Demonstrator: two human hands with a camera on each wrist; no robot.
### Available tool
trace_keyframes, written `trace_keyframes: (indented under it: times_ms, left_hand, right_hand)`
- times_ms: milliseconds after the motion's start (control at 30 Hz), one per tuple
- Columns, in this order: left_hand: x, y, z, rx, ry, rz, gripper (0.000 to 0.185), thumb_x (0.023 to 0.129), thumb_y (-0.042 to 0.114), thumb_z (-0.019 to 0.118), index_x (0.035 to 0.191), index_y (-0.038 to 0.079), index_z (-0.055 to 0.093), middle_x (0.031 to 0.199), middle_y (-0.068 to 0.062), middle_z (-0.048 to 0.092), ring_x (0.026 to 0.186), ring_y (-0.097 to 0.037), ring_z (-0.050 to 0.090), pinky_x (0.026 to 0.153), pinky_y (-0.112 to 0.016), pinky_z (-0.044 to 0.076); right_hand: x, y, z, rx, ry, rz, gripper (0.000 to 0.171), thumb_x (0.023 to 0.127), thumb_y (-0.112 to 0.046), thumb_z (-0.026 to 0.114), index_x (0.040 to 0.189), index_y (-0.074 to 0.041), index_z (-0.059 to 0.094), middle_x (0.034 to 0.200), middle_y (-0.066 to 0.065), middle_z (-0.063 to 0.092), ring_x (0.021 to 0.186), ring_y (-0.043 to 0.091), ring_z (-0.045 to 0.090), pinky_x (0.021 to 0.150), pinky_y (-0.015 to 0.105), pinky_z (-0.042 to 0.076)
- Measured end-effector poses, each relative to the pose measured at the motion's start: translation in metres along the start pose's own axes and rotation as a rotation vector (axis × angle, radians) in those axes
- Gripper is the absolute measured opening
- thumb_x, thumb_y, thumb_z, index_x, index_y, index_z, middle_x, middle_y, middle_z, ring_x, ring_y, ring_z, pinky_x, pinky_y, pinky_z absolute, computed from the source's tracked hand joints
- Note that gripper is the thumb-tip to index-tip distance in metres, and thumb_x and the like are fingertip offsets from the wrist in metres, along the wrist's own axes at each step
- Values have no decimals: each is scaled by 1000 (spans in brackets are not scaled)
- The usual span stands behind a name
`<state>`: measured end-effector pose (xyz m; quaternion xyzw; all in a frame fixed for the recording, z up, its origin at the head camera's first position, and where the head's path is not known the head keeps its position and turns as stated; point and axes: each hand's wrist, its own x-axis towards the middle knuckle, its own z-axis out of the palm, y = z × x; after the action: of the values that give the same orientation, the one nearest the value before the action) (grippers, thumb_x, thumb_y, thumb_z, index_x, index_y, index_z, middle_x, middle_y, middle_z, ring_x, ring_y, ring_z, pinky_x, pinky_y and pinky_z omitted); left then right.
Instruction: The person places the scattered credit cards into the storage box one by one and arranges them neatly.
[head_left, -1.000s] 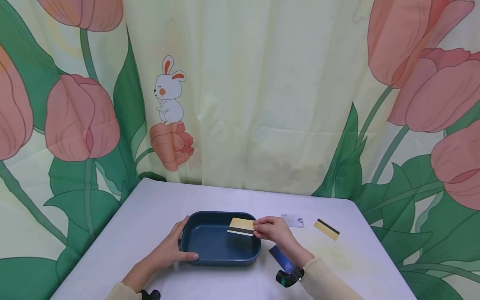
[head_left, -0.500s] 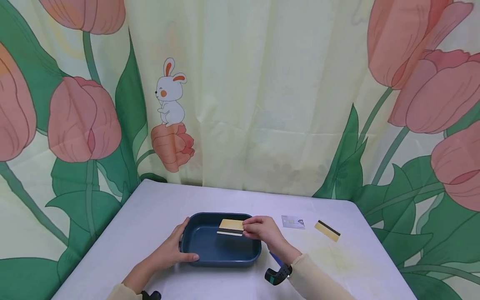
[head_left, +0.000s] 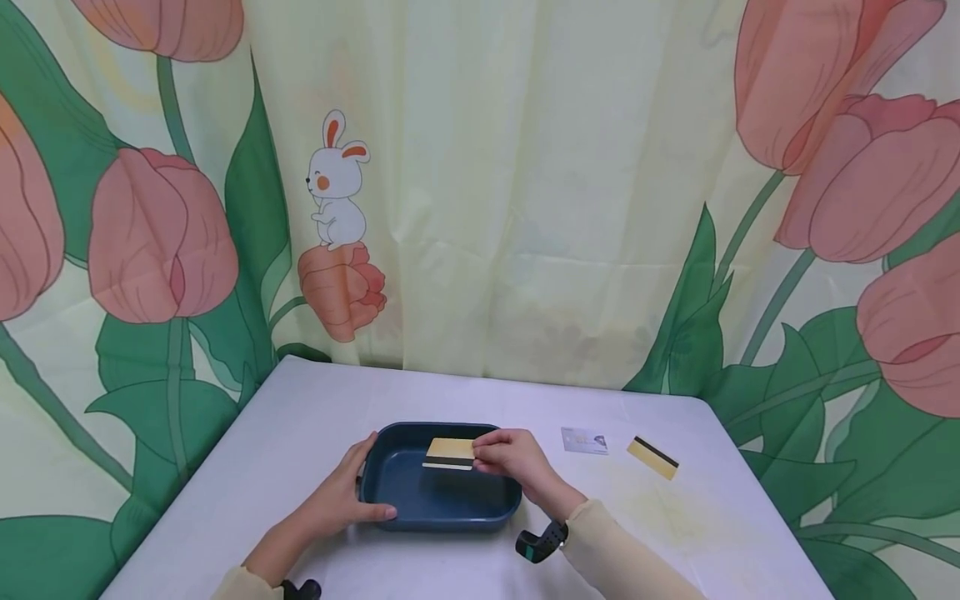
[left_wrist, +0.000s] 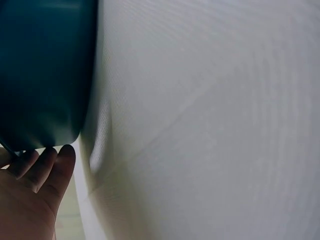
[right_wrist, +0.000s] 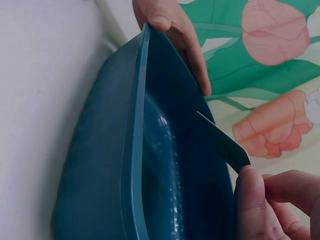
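- Right hand [head_left: 510, 457] pinches a yellow card [head_left: 450, 453] by its right end, thumb and fingers curled on it. Card has a dark stripe along the near edge.
- Card is held over the inside of the blue tray [head_left: 390, 483], roughly level, near the tray's far-right part. Looks clear of the tray floor, but hard to tell from the head view.
- Right wrist view: card [right_wrist: 225, 142] seen edge-on and dark, fingertips [right_wrist: 250, 192] gripping one end, tray rim [right_wrist: 134, 150] w/ a glossy inner wall below it.
- Left hand [head_left: 347, 492] grasps the tray's left side: thumb curled along the near-left rim, fingers wrapped round the far-left corner.
- Left wrist view: fingers [left_wrist: 52, 167] touch the tray's outer wall [left_wrist: 45, 75]; the white table [left_wrist: 210, 120] fills the rest of the pic.
- Tray sits on the table [head_left: 300, 417], about centre, closer to the person.
- On the table right of the tray, well apart from it: a pale card [head_left: 584, 440] w/ small print, lying flat.
- Further right, a second yellow card [head_left: 652, 457] w/ a dark stripe, flat and angled.
- Black strap [head_left: 540, 543] on the right wrist, cream sleeve [head_left: 622, 567] behind it.
- Behind the table: curtain [head_left: 525, 208] w/ big pink tulips, green leaves and a white rabbit [head_left: 335, 185].
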<state>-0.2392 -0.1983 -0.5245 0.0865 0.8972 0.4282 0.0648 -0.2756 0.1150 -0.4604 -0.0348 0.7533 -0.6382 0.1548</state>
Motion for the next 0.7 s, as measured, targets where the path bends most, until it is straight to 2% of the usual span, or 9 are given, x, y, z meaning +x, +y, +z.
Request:
trace_keyframes:
  times_ms: [300, 700]
  left_hand:
    - [-1, 3, 0, -11, -3, -24, 129, 73, 54, 90, 167, 17, 10, 169, -19, 19, 153, -47, 27, 115, -71, 32]
    - [0, 1, 1, -4, 7, -22, 130, 73, 55, 90, 167, 16, 9, 169, -19, 19, 153, -47, 27, 115, -71, 32]
  right_hand:
    - [4, 1, 5, -2, -18, -18, 26, 96, -7, 72, 115, 11, 72, 100, 16, 76, 76, 13, 75, 75, 26, 62]
    - [11, 5, 14, -37, -8, 4, 22, 95, -5, 72, 112, 9, 74, 99, 15, 75, 72, 11, 74, 72, 25, 62]
